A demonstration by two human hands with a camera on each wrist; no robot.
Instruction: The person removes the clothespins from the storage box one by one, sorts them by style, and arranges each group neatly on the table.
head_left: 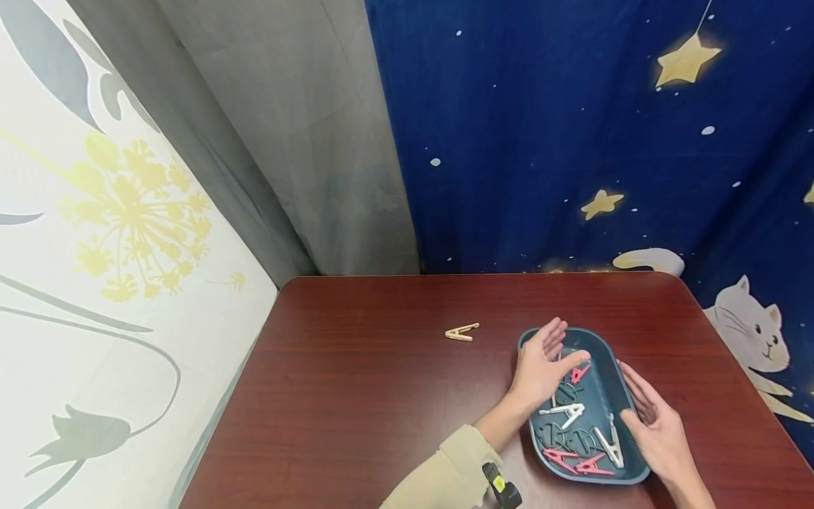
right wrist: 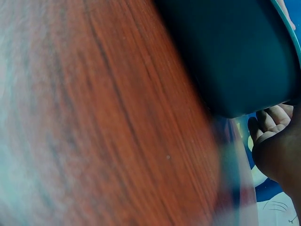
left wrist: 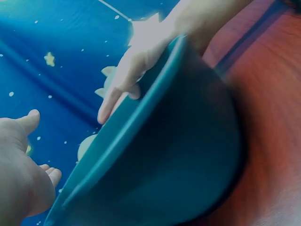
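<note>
A dark blue-green tray (head_left: 600, 375) holds white clips (head_left: 609, 445), pink clips (head_left: 591, 465) and several dark green wire-like pieces (head_left: 569, 438). My left hand (head_left: 537, 366) is at its left side, fingers extended and thumb over the inside. At the right rim is my right hand (head_left: 660, 435), thumb by the edge and fingers loosely extended outside. In the left wrist view, the left hand (left wrist: 23, 165) appears beside the tray (left wrist: 155, 155), with the right hand (left wrist: 136, 66) across it. The right wrist view shows the right hand (right wrist: 277, 146) by the tray's outer wall (right wrist: 235, 52).
A light wooden-coloured clip (head_left: 462, 332) lies on the brown table (head_left: 381, 396), left of the tray. Behind the table hang a grey curtain (head_left: 305, 141) and a blue starry curtain (head_left: 528, 141). A patterned white panel (head_left: 210, 346) stands at the left.
</note>
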